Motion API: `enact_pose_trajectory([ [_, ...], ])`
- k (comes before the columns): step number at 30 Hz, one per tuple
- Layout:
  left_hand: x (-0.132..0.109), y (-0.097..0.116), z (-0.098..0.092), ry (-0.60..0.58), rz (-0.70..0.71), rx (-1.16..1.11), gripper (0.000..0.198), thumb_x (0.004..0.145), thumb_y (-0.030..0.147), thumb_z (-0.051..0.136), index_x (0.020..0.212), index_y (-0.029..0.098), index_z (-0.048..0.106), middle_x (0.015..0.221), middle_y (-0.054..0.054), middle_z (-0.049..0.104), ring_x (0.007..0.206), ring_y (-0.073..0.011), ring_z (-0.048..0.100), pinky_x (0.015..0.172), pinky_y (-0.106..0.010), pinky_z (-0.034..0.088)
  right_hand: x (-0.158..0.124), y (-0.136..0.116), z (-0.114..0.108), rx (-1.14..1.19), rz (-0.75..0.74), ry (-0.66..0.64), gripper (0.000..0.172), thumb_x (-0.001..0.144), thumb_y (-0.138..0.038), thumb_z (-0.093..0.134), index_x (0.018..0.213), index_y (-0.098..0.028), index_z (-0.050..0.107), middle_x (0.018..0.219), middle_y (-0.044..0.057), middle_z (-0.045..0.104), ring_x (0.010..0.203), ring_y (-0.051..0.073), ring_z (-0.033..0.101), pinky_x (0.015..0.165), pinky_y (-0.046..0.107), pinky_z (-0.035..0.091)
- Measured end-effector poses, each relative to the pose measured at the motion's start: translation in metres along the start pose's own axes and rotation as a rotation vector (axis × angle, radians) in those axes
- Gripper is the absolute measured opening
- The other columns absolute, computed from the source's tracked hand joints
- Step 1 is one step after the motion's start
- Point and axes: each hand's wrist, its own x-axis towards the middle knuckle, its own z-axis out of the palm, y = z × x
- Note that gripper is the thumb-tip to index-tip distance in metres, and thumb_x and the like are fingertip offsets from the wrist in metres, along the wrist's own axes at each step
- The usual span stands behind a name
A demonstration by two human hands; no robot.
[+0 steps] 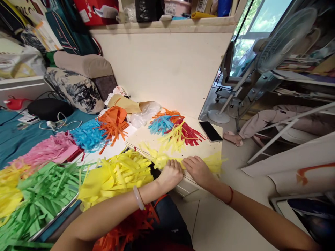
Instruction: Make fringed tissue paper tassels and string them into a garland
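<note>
Yellow fringed paper [213,163] lies across the near edge of a small pale board table [136,139], its cut strips spreading out to both sides. My left hand [171,172] is curled closed on the paper's middle, a ring on one finger. Close beside it, my right hand [199,170] pinches the same paper, fingertips bent down and partly hidden. Farther back on the table are finished-looking tassels: a blue one [161,124], a red one [192,134] and a yellow one [175,136], with orange strips [170,113] behind.
A phone [210,131] lies at the table's right. Piles of fringed paper spread leftward: yellow [117,174], green [52,188], pink [49,148], blue [89,134], orange [113,120]. A standing fan [285,42] and another person's leg [256,125] are at the right.
</note>
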Motion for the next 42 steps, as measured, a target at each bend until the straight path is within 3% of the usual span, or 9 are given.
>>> enact_pose_trajectory([
  [4,0.001,0.000,0.003,0.008,-0.009,-0.009,0.029,0.087,0.002,0.042,0.107,-0.005,0.061,0.100,-0.028,0.065,0.093,-0.0307,0.067,0.078,-0.043,0.051,-0.002,-0.002,-0.005,-0.009,-0.001,0.006,0.027,0.094,-0.013,0.043,0.115,-0.011,0.060,0.111,0.013,0.063,0.100,0.024,0.052,0.085,0.038,0.038],
  [9,-0.006,-0.004,0.006,0.016,-0.024,-0.048,0.026,0.087,0.003,0.042,0.104,-0.002,0.062,0.099,-0.025,0.066,0.092,-0.0284,0.066,0.078,-0.041,0.052,-0.005,0.000,0.000,0.145,-0.036,0.033,0.022,0.096,-0.017,0.044,0.097,-0.013,0.066,0.090,0.008,0.066,0.088,0.019,0.054,0.080,0.033,0.040],
  [14,-0.026,-0.032,0.009,0.032,-0.062,-0.127,0.022,0.089,0.008,0.048,0.104,0.006,0.063,0.106,-0.018,0.067,0.099,-0.0243,0.064,0.088,-0.038,0.049,-0.012,0.018,-0.005,0.389,0.114,0.021,0.021,0.094,-0.027,0.052,0.092,-0.019,0.071,0.093,0.005,0.069,0.089,0.018,0.057,0.080,0.032,0.039],
  [17,-0.029,-0.051,0.011,0.063,-0.146,-0.330,0.020,0.093,0.020,0.048,0.094,0.014,0.067,0.096,-0.010,0.069,0.092,-0.0201,0.064,0.086,-0.034,0.048,-0.006,0.027,-0.011,0.516,0.285,-0.087,0.024,0.092,-0.031,0.054,0.084,-0.018,0.072,0.089,0.004,0.070,0.086,0.016,0.059,0.078,0.027,0.040],
  [20,-0.023,-0.061,0.013,0.086,-0.264,-0.482,0.025,0.094,0.027,0.047,0.083,0.016,0.066,0.088,-0.008,0.066,0.088,-0.0185,0.061,0.084,-0.032,0.046,0.006,0.030,-0.014,0.409,0.466,-0.261,0.033,0.093,-0.035,0.050,0.076,-0.016,0.070,0.081,0.005,0.070,0.078,0.015,0.060,0.071,0.025,0.039],
  [23,-0.016,-0.062,0.015,0.075,-0.358,-0.458,0.021,0.090,0.026,0.049,0.081,0.015,0.064,0.089,-0.008,0.062,0.089,-0.0207,0.058,0.084,-0.035,0.044,0.016,0.030,-0.014,0.251,0.504,-0.359,0.037,0.094,-0.038,0.048,0.073,-0.016,0.068,0.079,0.006,0.070,0.077,0.017,0.061,0.070,0.027,0.037],
  [33,-0.005,-0.063,0.005,-0.078,-0.398,-0.442,0.025,0.089,0.026,0.049,0.077,0.014,0.067,0.094,-0.011,0.061,0.097,-0.0264,0.055,0.088,-0.042,0.039,0.024,0.027,-0.012,0.105,0.440,-0.446,0.033,0.094,-0.034,0.046,0.079,-0.014,0.068,0.087,0.011,0.071,0.087,0.023,0.062,0.072,0.030,0.036],
  [42,-0.004,-0.084,0.001,-0.138,-0.345,-0.499,0.026,0.090,0.021,0.045,0.075,0.016,0.066,0.084,-0.005,0.062,0.086,-0.0178,0.060,0.082,-0.030,0.044,0.024,0.021,-0.015,0.055,0.418,-0.425,0.032,0.096,-0.031,0.044,0.084,-0.014,0.068,0.090,0.011,0.070,0.089,0.023,0.062,0.073,0.031,0.036],
])
